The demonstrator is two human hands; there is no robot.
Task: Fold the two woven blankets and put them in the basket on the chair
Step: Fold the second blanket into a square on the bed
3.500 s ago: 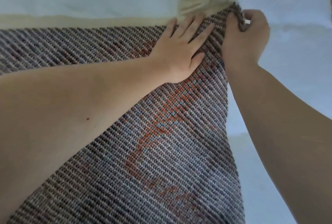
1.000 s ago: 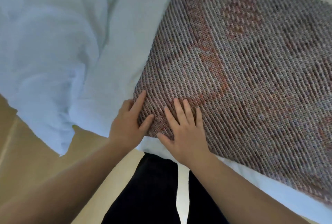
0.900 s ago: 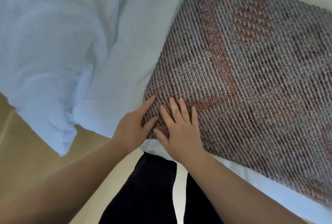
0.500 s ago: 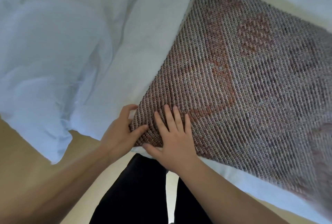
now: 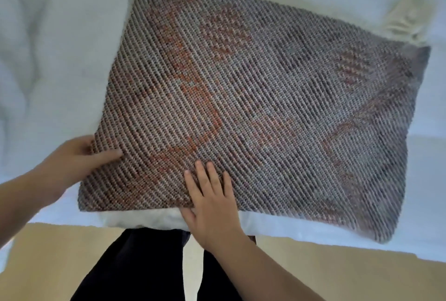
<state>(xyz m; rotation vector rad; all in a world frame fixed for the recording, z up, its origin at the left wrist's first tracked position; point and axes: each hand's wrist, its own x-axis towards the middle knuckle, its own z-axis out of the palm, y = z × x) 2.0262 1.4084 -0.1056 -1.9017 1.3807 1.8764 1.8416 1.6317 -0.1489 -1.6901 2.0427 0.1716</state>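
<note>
Legs: dark trousers stand right against the bed edge, so the person is reaching over the work from close in.
Right hand: the right hand lies flat and spread on the blanket's near edge, holding nothing; it seems to be pinning or smoothing the layers so the fold does not slip.
Left hand: the left hand pinches the near-left side edge, thumb on top and fingers tucked under, closed on the cloth, probably ready to lift that side for another fold.
Woven blanket: the woven blanket, grey with an orange pattern, lies as a flat rectangle on the bed, skewed to the bed edge; it looks already folded at least once.
Tassel: a cream tassel sticks out at the far right corner.
Bedding: a white sheet is under the blanket, and a rumpled white duvet is bunched to the left.
Second blanket: not in view.
Basket and chair: neither is in view, so what the basket holds cannot be told.
Progress: a judgement only, mid-fold on the first blanket, nothing stowed yet.
</note>
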